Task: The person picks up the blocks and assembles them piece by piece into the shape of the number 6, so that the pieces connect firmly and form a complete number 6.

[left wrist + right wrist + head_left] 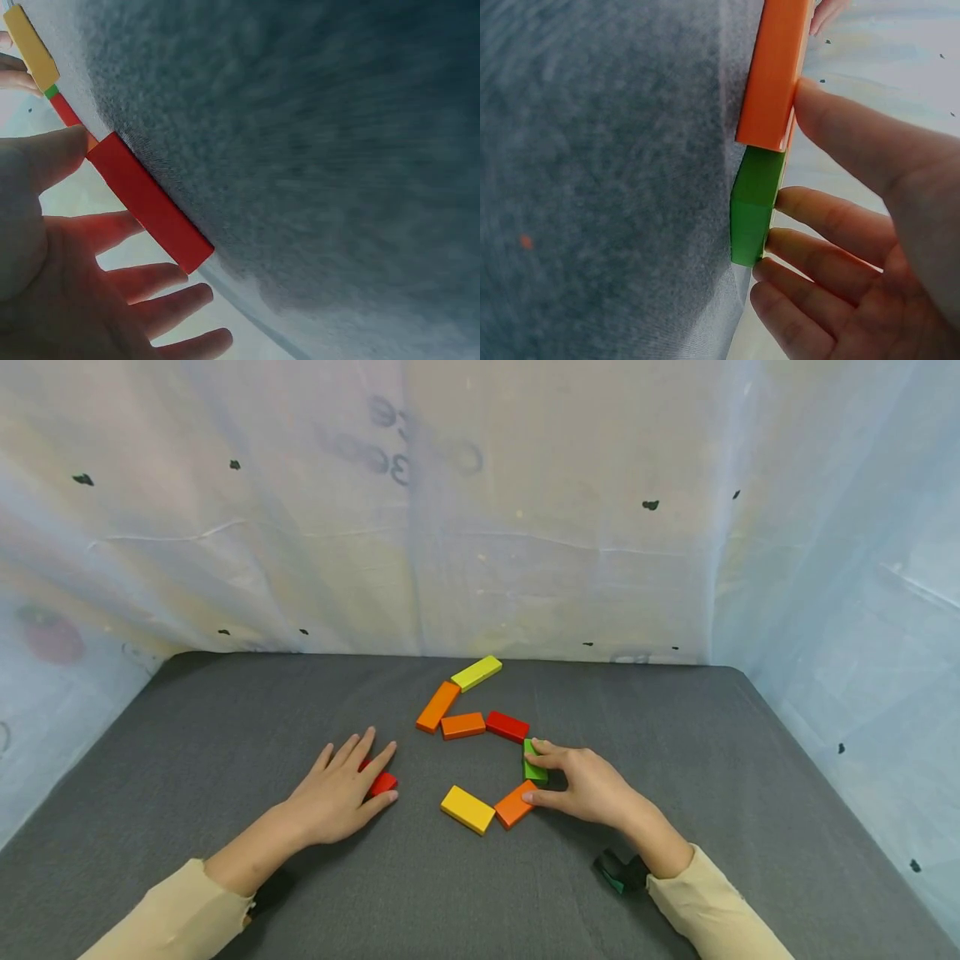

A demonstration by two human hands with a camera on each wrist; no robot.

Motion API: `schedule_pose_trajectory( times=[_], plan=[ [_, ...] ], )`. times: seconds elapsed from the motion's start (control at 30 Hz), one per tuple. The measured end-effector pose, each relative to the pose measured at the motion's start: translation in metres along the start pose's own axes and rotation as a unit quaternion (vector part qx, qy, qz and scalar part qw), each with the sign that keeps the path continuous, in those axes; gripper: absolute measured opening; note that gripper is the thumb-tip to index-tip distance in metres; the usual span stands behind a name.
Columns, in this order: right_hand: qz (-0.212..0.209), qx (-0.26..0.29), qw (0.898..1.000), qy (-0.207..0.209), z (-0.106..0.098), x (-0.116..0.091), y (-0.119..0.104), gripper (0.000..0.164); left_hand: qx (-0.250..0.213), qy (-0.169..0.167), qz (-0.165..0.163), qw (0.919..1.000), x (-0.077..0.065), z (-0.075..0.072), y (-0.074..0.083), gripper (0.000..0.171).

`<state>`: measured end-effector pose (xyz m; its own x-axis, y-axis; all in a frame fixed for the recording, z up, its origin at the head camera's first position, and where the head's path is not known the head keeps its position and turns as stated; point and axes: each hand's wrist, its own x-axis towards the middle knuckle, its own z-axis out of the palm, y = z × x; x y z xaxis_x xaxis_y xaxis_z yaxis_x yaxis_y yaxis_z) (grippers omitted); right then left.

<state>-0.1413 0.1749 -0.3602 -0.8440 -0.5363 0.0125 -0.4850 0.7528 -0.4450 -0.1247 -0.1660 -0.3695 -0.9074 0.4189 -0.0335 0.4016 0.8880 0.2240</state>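
Observation:
My left hand (337,797) lies over a red block (384,783) at the left, fingers spread and straight. In the left wrist view the thumb is at one end of that red block (154,206), with fingers along its far side. My right hand (588,781) reaches to the right end of a curved row of flat blocks. Its fingertips touch the top of a green block (533,770), while the thumb rests at an orange block (510,810). The right wrist view shows the green block (754,206) meeting the orange block (772,75) end to end.
A yellow block (468,810) adjoins the near orange one. Beyond the green block, the row continues with a red block (507,727), two orange blocks (463,726) and a light yellow block (477,673). A dark object (622,870) lies by the right wrist. Sheeting (525,593) hangs behind the grey table.

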Motion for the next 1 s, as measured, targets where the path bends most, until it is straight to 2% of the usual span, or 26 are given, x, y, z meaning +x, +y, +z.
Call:
schedule_pose_trajectory(
  times=[0.47, 0.6, 0.87, 1.0],
  plan=[
    [-0.003, -0.003, 1.0, 0.001, -0.0012, 0.0004, -0.0002, 0.06, 0.01, -0.022, -0.02, 0.9995, -0.0063, -0.0023, -0.0018, 0.062],
    [0.002, -0.001, 1.0, -0.002, -0.0007, 0.0014, -0.0007, 0.06, 0.008, -0.026, -0.006, 0.9996, -0.0049, -0.0021, -0.0026, 0.06],
    [0.006, -0.005, 1.0, -0.003, 0.0013, 0.0018, 0.0001, 0.061, -0.018, -0.036, 0.046, 0.9981, 0.0005, -0.0032, -0.0076, 0.058],
    [0.006, -0.004, 1.0, -0.002, 0.0015, 0.0011, 0.0, 0.061, -0.024, -0.033, 0.056, 0.9976, 0.0014, -0.0054, -0.0092, 0.06]
  ],
)
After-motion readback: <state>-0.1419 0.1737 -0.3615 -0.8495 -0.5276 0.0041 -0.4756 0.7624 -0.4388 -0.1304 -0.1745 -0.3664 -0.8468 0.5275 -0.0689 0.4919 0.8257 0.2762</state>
